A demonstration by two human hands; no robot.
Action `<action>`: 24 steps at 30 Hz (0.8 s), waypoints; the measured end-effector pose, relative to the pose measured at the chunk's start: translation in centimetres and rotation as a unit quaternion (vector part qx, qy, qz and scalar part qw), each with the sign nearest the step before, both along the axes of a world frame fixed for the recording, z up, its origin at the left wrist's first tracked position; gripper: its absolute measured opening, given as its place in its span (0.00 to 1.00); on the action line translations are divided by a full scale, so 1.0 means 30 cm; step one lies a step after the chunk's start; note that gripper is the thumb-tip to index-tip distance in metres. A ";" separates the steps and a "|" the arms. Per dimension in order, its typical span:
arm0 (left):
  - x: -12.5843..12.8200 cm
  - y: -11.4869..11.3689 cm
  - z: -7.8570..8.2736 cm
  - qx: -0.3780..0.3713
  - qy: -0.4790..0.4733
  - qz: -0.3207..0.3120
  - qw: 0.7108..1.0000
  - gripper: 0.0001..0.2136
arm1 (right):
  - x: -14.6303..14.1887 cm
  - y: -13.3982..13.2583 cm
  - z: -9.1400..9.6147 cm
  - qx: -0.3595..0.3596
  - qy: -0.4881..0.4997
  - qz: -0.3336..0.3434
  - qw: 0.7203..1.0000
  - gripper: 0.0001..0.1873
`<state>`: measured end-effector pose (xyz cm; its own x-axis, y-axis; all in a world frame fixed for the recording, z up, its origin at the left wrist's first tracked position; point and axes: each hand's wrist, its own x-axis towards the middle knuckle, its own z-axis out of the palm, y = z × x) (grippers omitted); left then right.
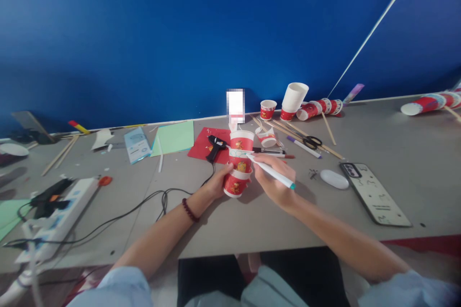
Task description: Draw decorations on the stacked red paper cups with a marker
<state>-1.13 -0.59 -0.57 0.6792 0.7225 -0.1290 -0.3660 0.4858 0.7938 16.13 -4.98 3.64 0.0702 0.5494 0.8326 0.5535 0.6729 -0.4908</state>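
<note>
A stack of red paper cups (240,165) with white rims is held in front of me, slightly tilted. My left hand (219,181) wraps round its lower left side, fingers closed on it. In my right hand (275,180) is a white marker pen (274,174) with a green end, gripped like a writing tool. The pen's tip meets, or lies very near, the white rim of the upper part of the stack. Just left of the cups a black glue gun (215,147) lies on red paper (198,151). My right palm is hidden.
Behind stand a paper cup (267,111) and a white cup stack (295,97). Scissors (311,142), wooden sticks (328,129) and a purple marker (304,147) lie to the right, near a phone (376,196). At left are green paper (175,136), a power strip (61,220) and a cable (144,200).
</note>
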 end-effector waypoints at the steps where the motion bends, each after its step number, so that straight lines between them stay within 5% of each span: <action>1: 0.001 -0.001 0.003 0.000 -0.003 0.000 1.000 0.29 | 0.001 0.000 -0.001 -0.001 0.000 -0.001 1.000 0.08; 24: 0.004 0.000 0.007 -0.001 -0.018 0.009 1.000 0.28 | 0.008 0.001 0.010 0.005 -0.007 -0.023 1.000 0.05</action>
